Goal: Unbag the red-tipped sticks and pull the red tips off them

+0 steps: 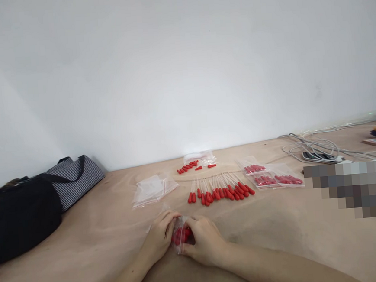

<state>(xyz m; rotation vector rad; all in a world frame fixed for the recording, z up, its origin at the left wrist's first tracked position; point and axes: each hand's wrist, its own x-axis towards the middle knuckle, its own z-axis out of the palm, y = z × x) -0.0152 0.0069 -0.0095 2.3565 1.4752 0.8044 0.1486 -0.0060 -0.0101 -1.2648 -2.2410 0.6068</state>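
Observation:
A clear zip-lock bag (181, 233) with several red rubber bulbs inside lies at the front middle of the table, between my hands. My left hand (159, 231) is closed on the bag's left side. At its right side, my right hand (206, 239) grips the edge between thumb and fingers. Just beyond is a loose row of glass droppers (220, 193), red bulbs toward me and thin clear tubes pointing away. Flat, seemingly unfilled zip-lock bags (151, 190) are stacked to the left of that row. Filled bags of red-bulb droppers (265, 179) overlap on its right.
Near the wall, more red bulbs (186, 167) and clear tubes lie by another plastic bag (198, 156). A black and striped cloth bag (24, 214) stands at the left. Tangled white cables (305, 147) and a dark device (317, 157) lie at the right, beside a pixelated patch.

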